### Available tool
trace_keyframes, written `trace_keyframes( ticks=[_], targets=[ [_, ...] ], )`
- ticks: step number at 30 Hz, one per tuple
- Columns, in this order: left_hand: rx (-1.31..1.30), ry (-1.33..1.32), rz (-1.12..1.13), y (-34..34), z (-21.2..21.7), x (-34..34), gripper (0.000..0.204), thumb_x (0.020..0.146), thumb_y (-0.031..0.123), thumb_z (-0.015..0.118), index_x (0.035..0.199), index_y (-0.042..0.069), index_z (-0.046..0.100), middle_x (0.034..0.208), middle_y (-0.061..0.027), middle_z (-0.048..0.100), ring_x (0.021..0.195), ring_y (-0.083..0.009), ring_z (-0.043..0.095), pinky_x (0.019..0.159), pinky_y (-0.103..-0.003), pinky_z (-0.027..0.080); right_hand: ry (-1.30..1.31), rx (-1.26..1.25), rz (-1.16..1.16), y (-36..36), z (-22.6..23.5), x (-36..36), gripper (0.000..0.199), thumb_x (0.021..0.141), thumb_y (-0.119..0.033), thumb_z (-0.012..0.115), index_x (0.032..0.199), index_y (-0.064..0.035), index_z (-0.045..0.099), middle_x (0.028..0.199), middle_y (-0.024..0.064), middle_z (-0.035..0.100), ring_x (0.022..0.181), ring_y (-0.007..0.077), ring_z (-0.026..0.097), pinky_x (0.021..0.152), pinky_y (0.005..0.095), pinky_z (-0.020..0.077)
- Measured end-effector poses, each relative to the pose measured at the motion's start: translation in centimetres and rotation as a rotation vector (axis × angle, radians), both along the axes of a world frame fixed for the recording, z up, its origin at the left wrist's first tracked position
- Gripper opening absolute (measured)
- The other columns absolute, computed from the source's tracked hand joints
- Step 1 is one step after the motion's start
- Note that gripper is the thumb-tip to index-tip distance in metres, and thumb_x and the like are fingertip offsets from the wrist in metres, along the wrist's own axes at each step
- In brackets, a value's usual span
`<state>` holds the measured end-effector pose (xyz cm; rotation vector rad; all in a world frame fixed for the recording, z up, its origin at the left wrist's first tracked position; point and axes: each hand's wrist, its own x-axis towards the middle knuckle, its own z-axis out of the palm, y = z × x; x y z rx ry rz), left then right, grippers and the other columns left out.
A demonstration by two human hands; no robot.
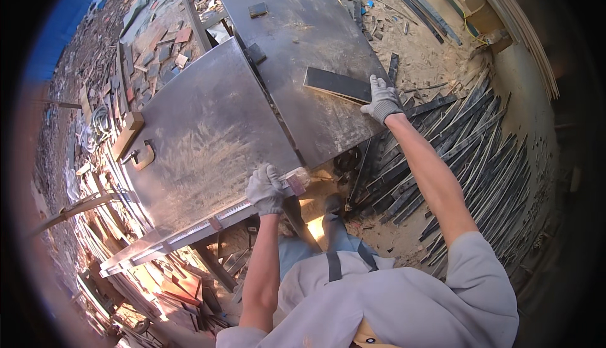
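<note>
A dark, short board (338, 84) with a pale wood edge lies at a slant on the right metal tabletop (303, 19). My right hand (383, 100), in a grey glove, holds its right end near the tabletop's edge. At the front corner of the left metal tabletop (202, 114), my gloved left hand (265, 190) has its fingers curled over the metal front rail (189, 237). A narrow slot runs between the two tabletops, with a small dark block (255, 54) beside it. Another small dark block (257, 10) sits farther back.
A C-shaped clamp (144, 156) and a wooden block (128, 134) are at the left tabletop's edge. Long dark strips (454, 158) are heaped on the ground to the right. Wood offcuts (161, 57) litter the far left, and more strips lie below the rail.
</note>
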<state>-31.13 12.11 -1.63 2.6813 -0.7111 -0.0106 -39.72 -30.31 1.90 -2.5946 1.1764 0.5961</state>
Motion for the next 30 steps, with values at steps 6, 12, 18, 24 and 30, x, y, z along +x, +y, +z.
trace_keyframes(
  ticks=[6,12,18,24,30],
  targets=[
    [-0.071,-0.040,0.015,-0.3,0.0,-0.1,0.027,0.108,0.037,0.057,0.110,0.015,0.073,0.095,-0.0107,0.071,0.086,-0.0351,0.069,0.077,-0.050,0.054,-0.037,-0.024,0.257,-0.1,-0.6,1.4,0.087,0.077,-0.032,0.090,0.151,-0.0063,0.052,0.139,0.0230,0.062,0.130,0.0435,0.060,0.110,0.0505,0.0526],
    [-0.138,-0.004,0.050,-0.4,0.4,0.1,0.035,0.108,0.037,0.060,0.127,0.009,0.069,0.115,-0.0163,0.071,0.104,-0.0379,0.070,0.088,-0.049,0.056,-0.057,0.004,0.224,5.4,-0.3,-2.7,0.069,0.073,-0.029,0.087,0.135,-0.0115,0.062,0.131,0.0183,0.061,0.127,0.0406,0.059,0.107,0.0498,0.0533],
    [-0.085,-0.053,0.079,-0.3,0.0,0.6,0.057,0.101,0.030,0.065,0.152,0.005,0.056,0.154,-0.0225,0.055,0.141,-0.0401,0.055,0.115,-0.049,0.047,-0.182,0.099,0.620,13.6,-3.1,0.6,0.062,0.075,-0.009,0.077,0.135,-0.0062,0.061,0.131,0.0182,0.060,0.128,0.0406,0.054,0.113,0.0471,0.0466],
    [-0.026,0.123,0.007,-0.4,0.1,1.6,0.051,0.093,0.020,0.065,0.142,0.008,0.065,0.141,-0.0147,0.065,0.133,-0.0372,0.059,0.110,-0.049,0.050,-0.272,0.183,0.686,14.4,-4.1,0.6,0.077,0.075,-0.007,0.081,0.146,-0.0024,0.054,0.141,0.0188,0.057,0.133,0.0406,0.051,0.119,0.0448,0.0415],
    [-0.025,0.109,0.050,-0.4,-0.5,1.8,0.042,0.093,0.018,0.064,0.134,0.010,0.072,0.133,-0.0111,0.070,0.129,-0.0335,0.060,0.111,-0.044,0.051,-0.313,0.172,0.743,14.1,-5.1,0.4,0.088,0.077,-0.010,0.084,0.155,0.0004,0.046,0.151,0.0210,0.053,0.141,0.0412,0.047,0.121,0.0445,0.0407]
  ],
)
